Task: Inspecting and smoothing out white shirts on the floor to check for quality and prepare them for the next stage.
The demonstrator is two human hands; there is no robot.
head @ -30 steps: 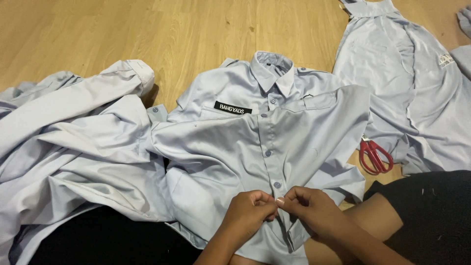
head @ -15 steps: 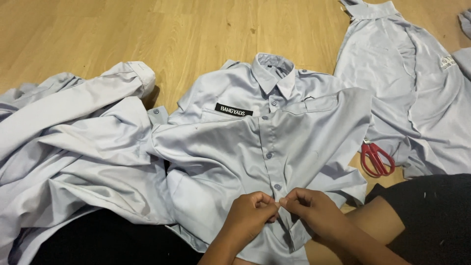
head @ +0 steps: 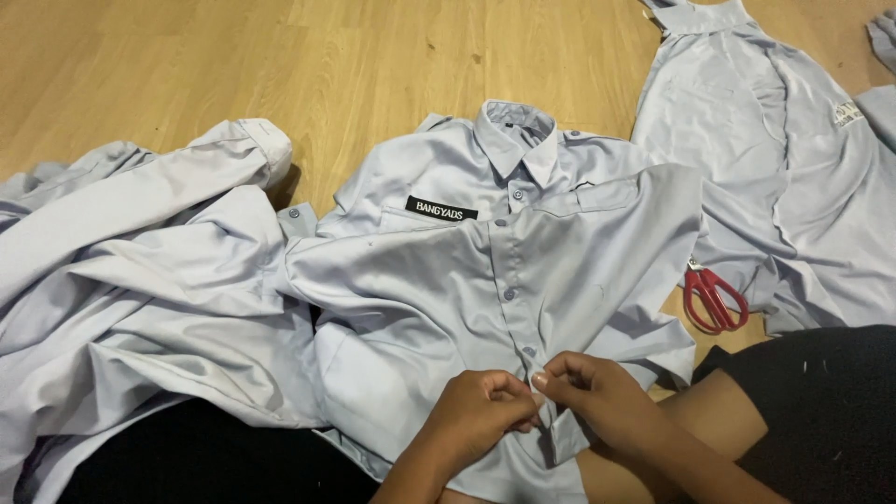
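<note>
A pale grey button-up shirt (head: 448, 280) lies face up on the wooden floor, collar away from me, with a small black patch on its chest. My left hand (head: 481, 411) and my right hand (head: 588, 392) meet at the lower end of its button placket, both pinching the fabric there. The fingertips touch each other over a button spot. Several buttons higher up on the placket are closed.
More pale grey shirts lie in a heap at the left (head: 121, 271) and spread out at the right (head: 784, 168). Red-handled scissors (head: 714, 297) rest on the floor by the right shirt. My legs in dark clothing (head: 821, 411) are at the lower right.
My hands have stayed at the lower placket with only slight finger movement. The shirt has not shifted.
</note>
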